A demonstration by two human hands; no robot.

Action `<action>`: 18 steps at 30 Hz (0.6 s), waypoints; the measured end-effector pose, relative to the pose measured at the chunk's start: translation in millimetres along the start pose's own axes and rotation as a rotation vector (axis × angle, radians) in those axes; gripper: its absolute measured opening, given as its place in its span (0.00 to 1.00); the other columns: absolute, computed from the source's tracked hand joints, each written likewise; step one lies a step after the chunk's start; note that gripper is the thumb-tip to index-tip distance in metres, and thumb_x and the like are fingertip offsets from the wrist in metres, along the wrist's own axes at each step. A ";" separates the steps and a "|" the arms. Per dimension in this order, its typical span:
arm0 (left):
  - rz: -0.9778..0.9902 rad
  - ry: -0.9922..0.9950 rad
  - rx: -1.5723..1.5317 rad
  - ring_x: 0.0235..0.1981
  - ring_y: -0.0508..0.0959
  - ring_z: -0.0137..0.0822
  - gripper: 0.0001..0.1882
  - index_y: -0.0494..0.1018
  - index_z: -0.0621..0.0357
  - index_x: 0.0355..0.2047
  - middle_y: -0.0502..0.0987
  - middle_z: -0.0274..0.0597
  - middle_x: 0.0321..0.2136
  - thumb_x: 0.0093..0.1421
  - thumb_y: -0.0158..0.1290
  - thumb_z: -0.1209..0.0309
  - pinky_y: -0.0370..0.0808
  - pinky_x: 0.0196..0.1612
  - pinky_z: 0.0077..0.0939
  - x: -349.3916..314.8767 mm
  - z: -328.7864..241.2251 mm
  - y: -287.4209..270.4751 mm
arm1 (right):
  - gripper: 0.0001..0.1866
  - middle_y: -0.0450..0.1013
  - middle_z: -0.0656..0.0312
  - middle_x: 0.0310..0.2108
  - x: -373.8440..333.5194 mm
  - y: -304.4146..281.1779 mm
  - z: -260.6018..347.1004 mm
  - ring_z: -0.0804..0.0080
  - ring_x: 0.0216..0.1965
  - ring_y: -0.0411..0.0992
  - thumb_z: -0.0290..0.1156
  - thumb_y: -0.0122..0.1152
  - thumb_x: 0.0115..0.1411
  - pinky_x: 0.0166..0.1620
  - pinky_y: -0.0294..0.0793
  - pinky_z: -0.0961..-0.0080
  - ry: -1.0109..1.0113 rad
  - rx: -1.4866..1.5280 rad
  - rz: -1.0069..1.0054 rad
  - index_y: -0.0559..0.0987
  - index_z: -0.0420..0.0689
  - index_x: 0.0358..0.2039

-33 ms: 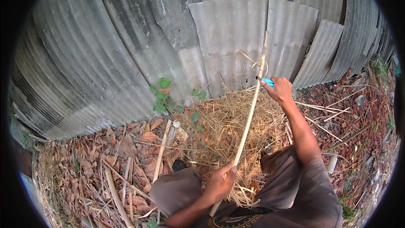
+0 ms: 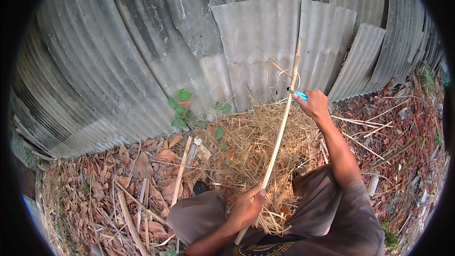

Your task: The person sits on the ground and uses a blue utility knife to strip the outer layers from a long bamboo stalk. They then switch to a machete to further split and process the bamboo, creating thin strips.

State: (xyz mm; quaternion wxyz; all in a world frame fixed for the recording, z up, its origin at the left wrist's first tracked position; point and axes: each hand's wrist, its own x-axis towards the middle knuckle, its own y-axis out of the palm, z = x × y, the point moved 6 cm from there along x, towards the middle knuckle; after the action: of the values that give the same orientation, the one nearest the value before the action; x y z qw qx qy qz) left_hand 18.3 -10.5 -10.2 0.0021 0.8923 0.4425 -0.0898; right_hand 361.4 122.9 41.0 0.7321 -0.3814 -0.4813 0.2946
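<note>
A long, pale strip of split wood, likely bamboo (image 2: 278, 147), slants from my lap up toward the metal wall. Around its lower part my left hand (image 2: 247, 207) is closed. Farther up, my right hand (image 2: 314, 102) grips a knife by its bright blue handle (image 2: 300, 96); the dark blade lies against the strip and is mostly hidden. Thin curled shavings (image 2: 279, 69) hang from the strip just above the blade. More pale shavings (image 2: 272, 222) lie in a bunch by my left hand, between my legs.
A corrugated metal wall (image 2: 189, 33) stands across the far side. Before it is a heap of straw-like shavings (image 2: 251, 137). Dry leaves (image 2: 102, 185) and loose wooden sticks (image 2: 130, 218) cover the ground at left. A green-leaved plant (image 2: 180, 109) grows by the wall; a pale cylinder (image 2: 373, 184) lies at right.
My right hand and the knife have slid slightly down the strip, toward me. The strip's far tip sits a touch lower; my left hand keeps its hold.
</note>
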 end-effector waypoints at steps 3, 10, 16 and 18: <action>0.035 0.002 0.004 0.26 0.66 0.19 0.21 0.65 0.69 0.54 0.70 0.32 0.25 0.66 0.46 0.66 0.67 0.29 0.17 -3.2 -4.6 2.3 | 0.40 0.69 0.47 0.13 9.5 -3.5 -17.0 0.46 0.21 0.71 0.71 0.48 0.50 0.26 0.69 0.55 0.062 0.032 -0.113 0.78 0.40 0.16; 0.095 -0.015 0.195 0.28 0.70 0.21 0.21 0.65 0.69 0.54 0.72 0.34 0.25 0.65 0.47 0.67 0.69 0.34 0.18 -0.3 18.7 9.0 | 0.48 0.71 0.43 0.16 -1.6 18.5 -131.9 0.46 0.25 0.74 0.75 0.37 0.52 0.31 0.68 0.53 0.545 0.085 -0.093 0.76 0.35 0.14; -0.161 0.101 0.083 0.28 0.74 0.25 0.24 0.64 0.71 0.55 0.76 0.42 0.26 0.62 0.51 0.68 0.71 0.33 0.21 1.6 6.9 -17.5 | 0.41 0.70 0.48 0.13 -8.4 1.3 2.5 0.48 0.22 0.73 0.70 0.47 0.52 0.30 0.70 0.56 0.144 0.178 0.308 0.78 0.38 0.17; -0.272 0.159 0.061 0.31 0.71 0.21 0.26 0.64 0.73 0.55 0.75 0.38 0.30 0.61 0.54 0.67 0.70 0.34 0.19 3.8 -1.8 -24.1 | 0.39 0.68 0.51 0.11 -28.9 -7.5 46.6 0.50 0.18 0.71 0.70 0.49 0.51 0.27 0.69 0.56 -0.042 0.252 0.290 0.77 0.40 0.15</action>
State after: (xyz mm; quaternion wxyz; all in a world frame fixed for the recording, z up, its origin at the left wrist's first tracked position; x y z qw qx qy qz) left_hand 1.8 7.3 -7.2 -0.0723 0.8280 0.5551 -0.0316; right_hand 308.1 108.7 45.0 0.7137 -0.3456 -0.3959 0.4630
